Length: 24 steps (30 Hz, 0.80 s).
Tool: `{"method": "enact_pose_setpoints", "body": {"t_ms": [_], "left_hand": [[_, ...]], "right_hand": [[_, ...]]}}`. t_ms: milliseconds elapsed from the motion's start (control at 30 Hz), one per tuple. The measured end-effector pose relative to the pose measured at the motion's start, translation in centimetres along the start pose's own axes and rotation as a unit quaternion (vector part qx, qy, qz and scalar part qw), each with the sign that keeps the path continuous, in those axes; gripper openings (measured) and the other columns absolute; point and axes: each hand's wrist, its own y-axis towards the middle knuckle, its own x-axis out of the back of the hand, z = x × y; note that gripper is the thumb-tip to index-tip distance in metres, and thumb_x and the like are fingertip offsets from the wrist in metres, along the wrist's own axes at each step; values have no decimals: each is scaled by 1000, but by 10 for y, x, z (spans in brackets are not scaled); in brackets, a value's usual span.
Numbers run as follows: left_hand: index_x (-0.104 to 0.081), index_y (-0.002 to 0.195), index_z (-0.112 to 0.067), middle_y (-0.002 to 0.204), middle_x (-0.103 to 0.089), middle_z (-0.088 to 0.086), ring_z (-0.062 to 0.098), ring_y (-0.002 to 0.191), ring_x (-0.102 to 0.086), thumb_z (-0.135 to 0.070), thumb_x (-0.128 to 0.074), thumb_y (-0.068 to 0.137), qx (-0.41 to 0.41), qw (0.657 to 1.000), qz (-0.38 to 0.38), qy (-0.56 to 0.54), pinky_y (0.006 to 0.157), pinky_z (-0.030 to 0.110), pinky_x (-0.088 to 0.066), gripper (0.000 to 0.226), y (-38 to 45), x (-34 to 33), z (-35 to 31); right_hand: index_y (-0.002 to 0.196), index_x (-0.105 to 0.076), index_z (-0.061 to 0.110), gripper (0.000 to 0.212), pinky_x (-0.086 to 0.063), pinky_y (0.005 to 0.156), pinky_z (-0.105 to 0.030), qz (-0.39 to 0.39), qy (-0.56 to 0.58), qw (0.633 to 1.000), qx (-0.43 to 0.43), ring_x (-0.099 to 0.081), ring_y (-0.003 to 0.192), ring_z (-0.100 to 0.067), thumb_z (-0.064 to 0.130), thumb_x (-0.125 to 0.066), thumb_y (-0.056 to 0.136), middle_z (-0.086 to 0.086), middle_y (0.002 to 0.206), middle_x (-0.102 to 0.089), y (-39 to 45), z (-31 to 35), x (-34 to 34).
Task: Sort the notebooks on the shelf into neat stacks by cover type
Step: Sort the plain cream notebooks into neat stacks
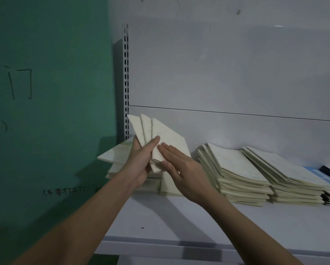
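Fanned notebooks (156,136): we hold them tilted above the shelf's (169,217) left end.
Left hand (141,161): grips their lower corners.
Right hand (181,167): fingers straight, flat on the front cover.
Stacks (236,175): along the back edge.

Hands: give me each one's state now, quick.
Left hand: grips a fan of three cream notebooks.
Right hand: open, straight fingers resting flat on the front notebook.
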Motion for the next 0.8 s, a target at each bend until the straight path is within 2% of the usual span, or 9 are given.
{"method": "enact_pose_setpoints", "body": {"t_ms": [100, 200, 267, 367, 467, 533, 633, 700, 800], "left_hand": [[-50, 128, -27, 117, -69, 5, 24, 101, -69, -10, -59, 94, -14, 999, -35, 1, 79, 44, -59, 40, 3, -11, 4], [-50, 128, -26, 116, -69, 5, 26, 103, -66, -12, -58, 94, 13, 998, -51, -27, 82, 49, -58, 38, 5, -26, 10], [-47, 127, -26, 115, -67, 5, 25, 103, -65, -13, -58, 94, 24, 998, -51, -35, 86, 53, -55, 38, 4, -39, 16], [-42, 124, -23, 118, -64, 6, 27, 107, -63, -13, -58, 93, 40, 997, -51, -44, 92, 56, -52, 37, 4, -63, 31], [-42, 120, -19, 119, -65, 7, 27, 108, -63, -11, -58, 93, 72, 996, -36, -44, 88, 49, -55, 32, 9, -88, 45], [-47, 125, -15, 117, -68, 8, 26, 104, -66, -8, -56, 94, 88, 995, -4, -37, 75, 41, -59, 33, 12, -104, 51], [-52, 129, -11, 114, -69, 8, 20, 93, -68, -2, -51, 95, 82, 996, 31, 35, 62, 29, -58, 35, 20, -125, 59], [-46, 137, -11, 125, -63, 6, 21, 99, -65, -1, -52, 94, 63, 988, 35, 136, 70, 28, -55, 45, 31, -138, 67], [-32, 146, -8, 140, -48, 6, 26, 114, -57, -4, -54, 93, 67, 956, 25, 285, 88, 34, -50, 58, 46, -150, 86]], "right_hand": [[145, -43, 31, 45, -15, 112, -12, 15, 46, 998, -30, -25, 143, -1, 42, -29, 104, 12, 154, -35, 1, -10, 16], [144, -45, 21, 45, -27, 108, -23, -59, 56, 985, -149, -36, 138, -12, 37, -40, 102, 3, 150, -42, -2, -34, 31], [140, -45, 19, 46, -39, 99, -31, -91, 100, 964, -230, -46, 125, -15, 37, -46, 98, 1, 143, -46, -7, -50, 45], [144, -35, 17, 55, -42, 87, -29, -97, 232, 912, -323, -48, 112, -10, 31, -53, 94, 5, 134, -42, -18, -68, 66], [139, -43, 15, 51, -50, 83, -29, -126, 298, 877, -356, -57, 106, -12, 20, -58, 90, 3, 126, -54, -28, -88, 84], [139, -48, 15, 54, -52, 89, -32, -142, 281, 876, -365, -57, 112, -17, 20, -61, 87, 0, 132, -53, -35, -103, 96], [134, -55, 17, 46, -49, 63, -19, -115, 225, 896, -364, -60, 101, -17, 13, -58, 88, -3, 130, -52, -46, -122, 114], [136, -51, 17, 45, -45, 65, -22, -60, 133, 922, -358, -56, 102, -19, 15, -53, 91, -6, 133, -50, -52, -136, 123], [136, -46, 11, 42, -44, 84, -32, 74, -85, 939, -326, -52, 113, -31, 23, -45, 96, -13, 133, -53, -55, -157, 121]]}}
